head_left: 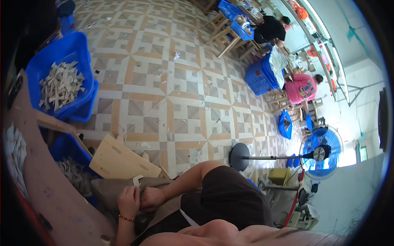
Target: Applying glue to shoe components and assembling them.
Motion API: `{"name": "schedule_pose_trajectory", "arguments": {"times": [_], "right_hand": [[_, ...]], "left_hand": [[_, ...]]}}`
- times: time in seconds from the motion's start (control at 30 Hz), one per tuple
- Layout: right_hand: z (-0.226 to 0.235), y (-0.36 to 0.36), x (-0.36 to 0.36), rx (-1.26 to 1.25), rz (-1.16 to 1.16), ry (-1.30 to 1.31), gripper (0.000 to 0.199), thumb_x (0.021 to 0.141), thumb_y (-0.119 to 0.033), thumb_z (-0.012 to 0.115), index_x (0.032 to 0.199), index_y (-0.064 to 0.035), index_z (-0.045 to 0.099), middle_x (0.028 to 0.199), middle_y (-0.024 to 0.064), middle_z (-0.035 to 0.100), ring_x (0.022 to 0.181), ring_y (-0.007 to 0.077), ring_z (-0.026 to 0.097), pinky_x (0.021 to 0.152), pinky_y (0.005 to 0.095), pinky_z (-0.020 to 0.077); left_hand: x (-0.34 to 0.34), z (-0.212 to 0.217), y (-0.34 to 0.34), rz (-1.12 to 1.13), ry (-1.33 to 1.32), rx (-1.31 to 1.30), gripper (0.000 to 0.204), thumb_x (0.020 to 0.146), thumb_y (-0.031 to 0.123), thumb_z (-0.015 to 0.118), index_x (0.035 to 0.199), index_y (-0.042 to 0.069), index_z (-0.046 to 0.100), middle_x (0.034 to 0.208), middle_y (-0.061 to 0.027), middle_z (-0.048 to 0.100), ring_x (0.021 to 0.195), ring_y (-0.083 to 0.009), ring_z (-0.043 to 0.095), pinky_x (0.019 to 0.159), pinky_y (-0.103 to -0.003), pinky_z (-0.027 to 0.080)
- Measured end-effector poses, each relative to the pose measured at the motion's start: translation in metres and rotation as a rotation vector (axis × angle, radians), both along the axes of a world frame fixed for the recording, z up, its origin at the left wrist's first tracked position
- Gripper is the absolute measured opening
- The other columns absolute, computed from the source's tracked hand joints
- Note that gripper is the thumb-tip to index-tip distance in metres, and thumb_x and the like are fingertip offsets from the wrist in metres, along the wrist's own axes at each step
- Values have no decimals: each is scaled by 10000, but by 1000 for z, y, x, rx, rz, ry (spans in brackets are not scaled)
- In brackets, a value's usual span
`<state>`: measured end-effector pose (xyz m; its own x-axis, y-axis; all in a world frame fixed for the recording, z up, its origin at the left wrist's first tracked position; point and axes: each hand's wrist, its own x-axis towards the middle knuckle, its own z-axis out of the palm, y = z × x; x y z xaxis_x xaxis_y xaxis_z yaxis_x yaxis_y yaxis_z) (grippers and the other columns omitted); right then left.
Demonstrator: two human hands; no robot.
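My two hands meet over a grey-brown cloth on my lap. My left hand, with a red beaded bracelet at its wrist, is closed, fingertips against the other hand. My right hand is curled closed beside it, below a dark short sleeve. A small pale strip shows just beyond the fingers; I cannot tell which hand, if either, holds it. What lies inside both hands is hidden. Close by, a blue bin contains grey fabric-like strips.
A worn bench runs along the left, with white pieces on it. A blue tub holds pale bow-shaped pieces. Nearby are a wooden stool and standing fan. Two people sit among blue crates.
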<state>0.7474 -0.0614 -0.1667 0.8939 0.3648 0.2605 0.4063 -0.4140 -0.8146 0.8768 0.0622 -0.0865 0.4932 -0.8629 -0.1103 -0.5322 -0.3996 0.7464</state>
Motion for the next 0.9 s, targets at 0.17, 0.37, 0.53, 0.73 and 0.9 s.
{"name": "schedule_pose_trajectory", "arguments": {"times": [0.17, 0.37, 0.53, 0.73, 0.9], "right_hand": [[0, 1, 11, -7, -94, -66, 198, 827, -251, 701, 910, -87, 628, 784, 113, 644, 678, 368, 639, 559, 482, 503], [-4, 8, 6, 77, -59, -35, 181, 842, -243, 692, 874, -86, 607, 806, 110, 634, 696, 354, 640, 578, 475, 507], [6, 3, 14, 143, -64, -47, 186, 859, -224, 679, 818, -85, 563, 784, 105, 600, 717, 354, 640, 595, 474, 508], [9, 12, -4, 190, -61, -106, 204, 826, -230, 688, 787, -78, 557, 781, 117, 598, 729, 372, 636, 597, 492, 499], [8, 11, -29, 142, -65, -80, 178, 822, -220, 683, 804, -84, 570, 787, 113, 608, 737, 374, 636, 614, 501, 503]], "left_hand": [[4, -1, -3, -11, 31, -28, 108, 890, 127, 710, 935, 43, 660, 882, -154, 654, 788, -375, 653, 683, -456, 521], [10, 12, 1, 135, 128, -56, 77, 894, 66, 695, 926, 13, 649, 820, -145, 638, 710, -302, 644, 663, -394, 511], [25, -7, 7, 421, 350, -140, 115, 952, 73, 679, 896, -5, 615, 763, -39, 621, 666, -122, 568, 629, -289, 467], [35, -21, 23, 589, 447, -235, 202, 1023, 140, 650, 866, 43, 569, 723, 40, 566, 649, -11, 501, 583, -188, 386], [40, -10, 17, 621, 427, -273, 222, 1030, 180, 650, 868, 52, 569, 720, 41, 563, 627, -24, 497, 560, -198, 386]]}}
